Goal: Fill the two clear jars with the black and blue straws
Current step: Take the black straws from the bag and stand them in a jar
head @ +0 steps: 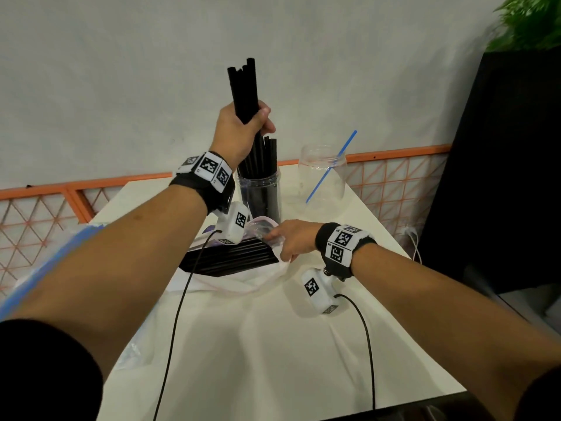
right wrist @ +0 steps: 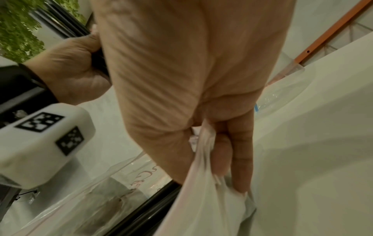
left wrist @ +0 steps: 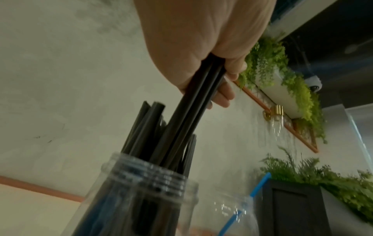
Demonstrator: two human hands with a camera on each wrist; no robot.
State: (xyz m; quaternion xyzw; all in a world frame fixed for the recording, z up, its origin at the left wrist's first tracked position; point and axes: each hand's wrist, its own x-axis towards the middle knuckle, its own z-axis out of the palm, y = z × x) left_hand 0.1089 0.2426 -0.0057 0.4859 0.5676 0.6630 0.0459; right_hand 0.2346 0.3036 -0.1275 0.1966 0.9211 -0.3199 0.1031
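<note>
Head view shows the left hand [head: 239,129] clamped around a near-upright bundle of black straws [head: 244,89], lower ends entering the left clear jar [head: 259,189] directly below, while the right hand [head: 293,238] pinches the plastic bag [head: 267,275] of remaining straws.

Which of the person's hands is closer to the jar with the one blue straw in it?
Right. The right hand grips the plastic bag on the table just in front of that jar; the left hand is raised over the neighbouring jar, holding black straws.
</note>
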